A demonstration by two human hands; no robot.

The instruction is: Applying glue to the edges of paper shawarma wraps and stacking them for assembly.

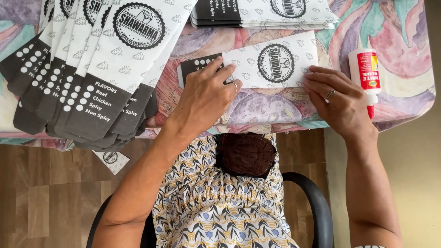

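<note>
Paper sleeve, white with a dark end panel and a round printed emblem, lies flat at centre frame on the worktop, which is covered by a cloth in pink, teal and purple swirls. Left hand rests on the sleeve's dark left end, fingers spread narrow and pressing down, gripping nothing. Right hand lies flat on the lower right corner of the sleeve, fingers extended and together, also pressing rather than gripping. A ring shows on each hand.

Handling judgement: sleeve looks thin, light and limp, easily creased, and likely to slide on the cloth unless pinned. Best taken by an edge or corner between thumb and forefinger, or kept flat under the palms as now.

Surroundings: glue bottle, white with red label and red nozzle pointing toward the near edge, lies just beside the right hand at right of frame. Fanned stack of sleeves fills the upper left and overhangs the near edge. Second pile of sleeves sits at top centre, just above the working piece. One loose sleeve lies on the wooden floor at lower left. Fanned stack crowds the left hand's side; glue bottle is within knocking range of the right.
</note>
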